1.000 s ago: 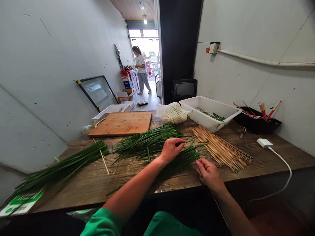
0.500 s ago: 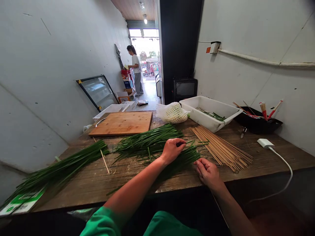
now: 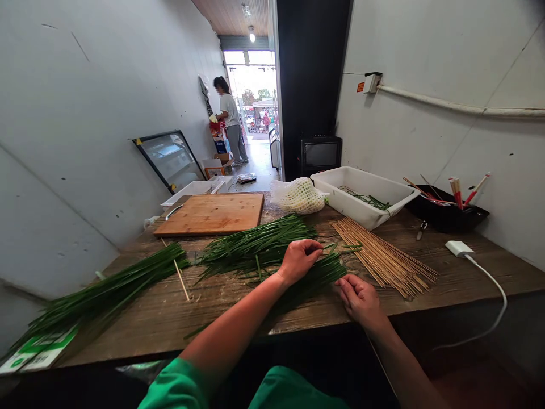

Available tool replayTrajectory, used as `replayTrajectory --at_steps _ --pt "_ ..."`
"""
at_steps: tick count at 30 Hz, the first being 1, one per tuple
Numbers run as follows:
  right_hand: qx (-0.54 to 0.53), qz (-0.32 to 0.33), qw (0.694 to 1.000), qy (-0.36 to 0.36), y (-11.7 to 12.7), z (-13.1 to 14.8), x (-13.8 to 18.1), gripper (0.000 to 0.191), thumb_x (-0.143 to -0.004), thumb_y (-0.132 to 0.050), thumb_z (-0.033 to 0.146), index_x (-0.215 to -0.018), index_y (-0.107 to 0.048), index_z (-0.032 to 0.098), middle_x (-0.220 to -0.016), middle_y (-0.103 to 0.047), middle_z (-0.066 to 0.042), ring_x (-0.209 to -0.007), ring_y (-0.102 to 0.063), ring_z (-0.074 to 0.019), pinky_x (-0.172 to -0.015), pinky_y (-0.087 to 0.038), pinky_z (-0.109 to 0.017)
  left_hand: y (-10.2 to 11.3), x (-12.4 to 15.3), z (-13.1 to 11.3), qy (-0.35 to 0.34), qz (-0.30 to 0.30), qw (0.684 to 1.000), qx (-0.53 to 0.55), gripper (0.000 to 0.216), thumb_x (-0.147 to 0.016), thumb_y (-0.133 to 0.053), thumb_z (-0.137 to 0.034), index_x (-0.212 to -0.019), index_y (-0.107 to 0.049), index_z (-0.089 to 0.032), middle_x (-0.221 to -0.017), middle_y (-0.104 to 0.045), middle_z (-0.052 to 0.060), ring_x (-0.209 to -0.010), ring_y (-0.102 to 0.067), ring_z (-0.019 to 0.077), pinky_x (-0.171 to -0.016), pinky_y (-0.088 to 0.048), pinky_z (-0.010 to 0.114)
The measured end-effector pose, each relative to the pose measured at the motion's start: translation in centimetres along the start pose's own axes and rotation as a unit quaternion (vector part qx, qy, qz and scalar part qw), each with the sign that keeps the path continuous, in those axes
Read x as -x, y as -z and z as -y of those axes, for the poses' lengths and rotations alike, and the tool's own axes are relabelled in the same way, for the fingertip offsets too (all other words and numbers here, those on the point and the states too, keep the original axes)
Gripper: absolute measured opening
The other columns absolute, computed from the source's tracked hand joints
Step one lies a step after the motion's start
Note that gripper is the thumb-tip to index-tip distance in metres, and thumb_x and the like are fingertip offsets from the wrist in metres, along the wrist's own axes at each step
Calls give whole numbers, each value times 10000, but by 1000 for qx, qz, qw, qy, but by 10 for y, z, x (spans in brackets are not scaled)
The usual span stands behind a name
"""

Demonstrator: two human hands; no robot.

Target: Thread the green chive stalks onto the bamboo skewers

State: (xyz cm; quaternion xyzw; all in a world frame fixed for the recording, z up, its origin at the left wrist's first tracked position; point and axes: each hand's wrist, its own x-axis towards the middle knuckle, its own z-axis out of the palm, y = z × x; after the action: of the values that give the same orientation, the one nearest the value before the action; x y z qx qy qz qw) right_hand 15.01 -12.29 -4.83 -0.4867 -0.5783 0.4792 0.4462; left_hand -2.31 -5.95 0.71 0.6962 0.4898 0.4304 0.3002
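My left hand (image 3: 300, 261) is closed in a pinch over the near bundle of garlic chives (image 3: 313, 284); short green pieces (image 3: 330, 247) lie by its fingertips, and what it pinches is hidden. Low at the right end of that bundle, my right hand (image 3: 360, 298) is closed, its fingertips beside the cut ends. A thin stick like a bamboo skewer (image 3: 382, 362) runs from under this hand toward me, past the table edge. Behind my left hand lies a larger heap of chives (image 3: 259, 241). Bamboo skewers (image 3: 383, 258) are fanned out to the right of my hands.
More chives (image 3: 106, 284) lie at left, with a loose skewer (image 3: 181, 280) nearby. Farther back are a cutting board (image 3: 213, 213), a net-wrapped bundle (image 3: 300, 196) and a white tub (image 3: 366, 199). At right sit a black tray (image 3: 451, 213) and a white charger (image 3: 458, 248). A person (image 3: 232, 122) stands near the doorway.
Both my hands and the chives stay practically where they were. The person in the background has shifted slightly to the left.
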Motion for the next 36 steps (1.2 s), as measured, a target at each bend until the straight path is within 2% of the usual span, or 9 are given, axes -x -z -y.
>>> replayTrajectory --at_steps 11,27,36 --pt "-24 9 999 -24 -2 7 2 368 -825 -483 532 -786 -530 169 -437 -346 93 -330 -251 -46 -332 -188 -190 0 0 1 -8 -3 1000 0 116 -741 -616 -198 -803 -697 -142 -734 -692 21 -661 -600 110 -642 -458 206" --pt "2 -17 1000 1 -1 8 2 376 -796 -515 520 -770 -601 155 -420 -406 62 -332 -294 -58 -330 -217 -195 0 0 1 3 -14 1000 11 110 -723 -622 -185 -787 -695 -134 -709 -683 19 -633 -586 103 -618 -446 200" --pt "4 1 1000 8 0 5 1 363 -825 -486 518 -751 -547 168 -430 -379 76 -342 -280 -54 -343 -211 -190 -1 -1 5 2 -2 999 40 98 -712 -623 -197 -777 -659 -134 -708 -658 14 -633 -572 97 -617 -449 195"
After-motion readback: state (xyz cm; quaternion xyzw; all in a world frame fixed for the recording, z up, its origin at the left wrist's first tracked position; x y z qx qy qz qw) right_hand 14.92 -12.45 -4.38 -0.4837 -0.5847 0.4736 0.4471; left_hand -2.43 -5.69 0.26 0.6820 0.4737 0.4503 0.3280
